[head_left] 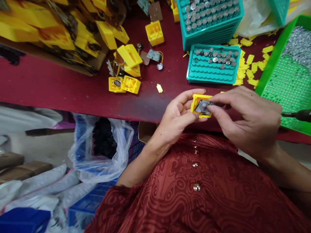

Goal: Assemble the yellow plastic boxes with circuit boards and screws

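Note:
My left hand (176,116) grips a small yellow plastic case (195,103) by its sides, its open face turned up. Inside the case sits a small circuit board (202,107), slightly tilted. My right hand (245,116) pinches the board's right edge between thumb and forefinger. The fingertips partly cover that edge. Past the right hand, a dark screwdriver (301,115) points its metal bit leftward over the green basket. Left of the case, a small yellow tab (159,88) lies on the dark red table (97,94).
A teal tray (206,76) holds button cells, with a taller stack of teal trays (209,35) behind. A green basket (269,77) contains metal screws. Yellow cases with wired boards (130,56) lie near a full cardboard box (80,66). Below stands a plastic-lined blue crate (81,136).

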`<move>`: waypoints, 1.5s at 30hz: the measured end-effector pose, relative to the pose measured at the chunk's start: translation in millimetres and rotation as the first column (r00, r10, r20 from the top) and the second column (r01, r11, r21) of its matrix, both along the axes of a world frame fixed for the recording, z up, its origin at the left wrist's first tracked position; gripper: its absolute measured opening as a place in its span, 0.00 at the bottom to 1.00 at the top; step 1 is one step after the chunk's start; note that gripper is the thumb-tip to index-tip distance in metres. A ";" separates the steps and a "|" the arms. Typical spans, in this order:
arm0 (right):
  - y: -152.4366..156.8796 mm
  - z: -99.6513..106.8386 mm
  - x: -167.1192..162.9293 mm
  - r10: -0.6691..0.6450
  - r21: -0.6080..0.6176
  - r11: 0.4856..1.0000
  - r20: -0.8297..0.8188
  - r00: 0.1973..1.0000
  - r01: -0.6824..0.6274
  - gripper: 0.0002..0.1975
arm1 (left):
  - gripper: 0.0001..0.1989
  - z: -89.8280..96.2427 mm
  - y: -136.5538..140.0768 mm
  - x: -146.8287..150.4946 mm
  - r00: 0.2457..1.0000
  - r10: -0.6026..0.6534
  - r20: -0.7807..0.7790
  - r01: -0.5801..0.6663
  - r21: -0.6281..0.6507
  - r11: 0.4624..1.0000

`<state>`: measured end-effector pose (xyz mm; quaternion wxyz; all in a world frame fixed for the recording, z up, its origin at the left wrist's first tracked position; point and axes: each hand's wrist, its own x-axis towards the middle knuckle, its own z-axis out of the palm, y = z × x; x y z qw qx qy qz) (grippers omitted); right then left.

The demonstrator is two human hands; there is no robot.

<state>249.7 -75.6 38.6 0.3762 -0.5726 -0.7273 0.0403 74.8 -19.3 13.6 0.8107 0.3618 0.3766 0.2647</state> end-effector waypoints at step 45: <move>-1.0 0.6 10.4 0.026 -0.005 1.000 0.023 0.999 -0.026 0.04 | 0.28 3.9 -7.0 7.5 0.997 0.043 0.057 -0.043 0.009 0.999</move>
